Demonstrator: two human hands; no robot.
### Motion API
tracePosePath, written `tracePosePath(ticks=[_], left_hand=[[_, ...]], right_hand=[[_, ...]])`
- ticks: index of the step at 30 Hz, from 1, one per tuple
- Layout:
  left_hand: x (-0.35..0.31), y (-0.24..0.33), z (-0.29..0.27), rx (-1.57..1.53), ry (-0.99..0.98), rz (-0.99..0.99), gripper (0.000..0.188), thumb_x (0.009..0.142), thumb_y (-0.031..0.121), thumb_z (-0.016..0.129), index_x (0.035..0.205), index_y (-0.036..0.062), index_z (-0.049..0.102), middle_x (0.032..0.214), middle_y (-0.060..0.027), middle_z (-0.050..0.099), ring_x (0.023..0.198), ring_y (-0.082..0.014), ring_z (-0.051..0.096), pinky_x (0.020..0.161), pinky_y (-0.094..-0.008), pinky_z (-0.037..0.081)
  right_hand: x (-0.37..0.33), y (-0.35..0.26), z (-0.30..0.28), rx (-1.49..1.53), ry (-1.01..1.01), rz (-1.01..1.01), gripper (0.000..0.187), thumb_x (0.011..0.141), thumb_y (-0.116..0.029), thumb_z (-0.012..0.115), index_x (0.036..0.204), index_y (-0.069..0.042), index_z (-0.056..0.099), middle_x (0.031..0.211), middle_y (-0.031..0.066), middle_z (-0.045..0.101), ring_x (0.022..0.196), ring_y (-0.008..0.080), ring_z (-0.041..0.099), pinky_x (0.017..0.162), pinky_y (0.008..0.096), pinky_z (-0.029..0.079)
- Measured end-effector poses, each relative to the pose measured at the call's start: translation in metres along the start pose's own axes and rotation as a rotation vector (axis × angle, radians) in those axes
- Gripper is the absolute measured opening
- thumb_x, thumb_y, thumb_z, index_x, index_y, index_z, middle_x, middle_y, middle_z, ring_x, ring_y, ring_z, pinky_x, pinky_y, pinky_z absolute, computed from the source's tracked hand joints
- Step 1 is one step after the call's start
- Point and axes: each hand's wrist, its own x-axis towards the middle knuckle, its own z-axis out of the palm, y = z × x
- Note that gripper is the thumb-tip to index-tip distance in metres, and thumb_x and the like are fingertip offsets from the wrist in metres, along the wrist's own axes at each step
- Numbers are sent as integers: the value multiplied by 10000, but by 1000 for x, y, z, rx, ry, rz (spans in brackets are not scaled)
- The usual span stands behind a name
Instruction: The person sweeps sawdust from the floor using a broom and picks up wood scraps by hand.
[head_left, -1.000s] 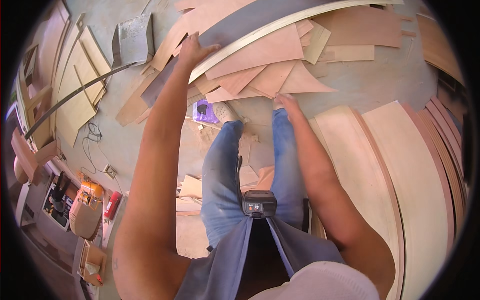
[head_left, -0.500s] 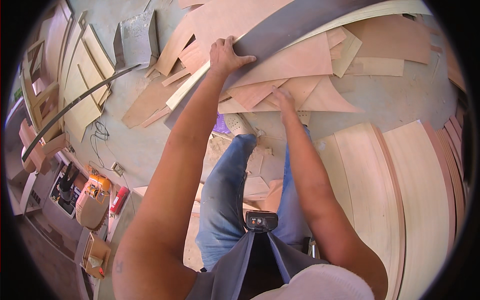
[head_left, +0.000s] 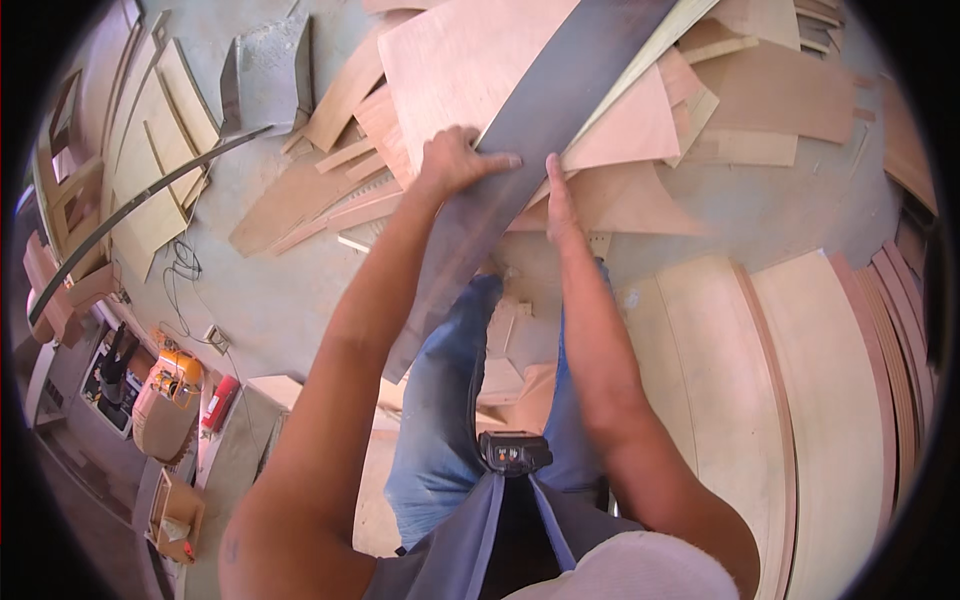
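A long dark grey strip of board (head_left: 540,95) runs diagonally from the top of the view down to above my left knee. My left hand (head_left: 460,165) grips its left edge, with the thumb lying across the dark face and the fingers at the edge. Against the right edge is my right hand (head_left: 563,205), thumb up along it and the other fingers mostly hidden. Beyond the strip lies a large pale pink plywood sheet (head_left: 445,70). Several thin plywood offcuts (head_left: 630,130) are piled to the right, alongside a light wooden strip (head_left: 650,60).
Curved wooden panels (head_left: 715,350) stand stacked at my right. On the left are a metal dustpan (head_left: 265,75) with a long handle, leaning boards (head_left: 165,150), a cable (head_left: 183,265), an orange machine (head_left: 175,385) and a red cylinder (head_left: 220,400).
The dark strip has swung steeper, and its near end has come toward me over my left leg. My right hand has risen to its right edge; my left hand has shifted slightly nearer.
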Motion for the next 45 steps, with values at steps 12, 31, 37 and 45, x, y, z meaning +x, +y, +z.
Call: tracePosePath(ticks=[12,31,37,45], left_hand=[[-81,-23,-12,-300,167,-130,712,614,485,850,1033,-58,662,933,-229,694,861,-288,692,782,-373,541],[-440,-181,-37,-327,468,-437,543,657,396,859,900,-43,649,828,-208,698,744,-267,693,678,-373,540],[-565,-180,5,-487,524,-587,600,648,446,858,932,-42,654,815,-203,694,752,-284,693,693,-378,540],[-703,-125,111,-721,662,-712,690,623,568,812,935,-31,668,870,-239,670,811,-335,675,732,-422,525]], right_hand=[[34,10,1,497,24,-2,769,864,-412,686,1403,39,372,1370,185,474,1231,290,492,1049,390,402],[-27,-146,-36,-128,42,-178,529,746,-85,750,1177,133,534,1079,197,638,932,298,653,848,381,547],[-106,-208,-39,-426,-10,-320,542,767,-129,715,1229,99,547,1180,169,627,1036,276,618,917,368,501],[-177,-349,-113,-1367,-165,-303,419,848,-321,617,1053,38,681,1016,145,670,974,227,594,894,369,460]])
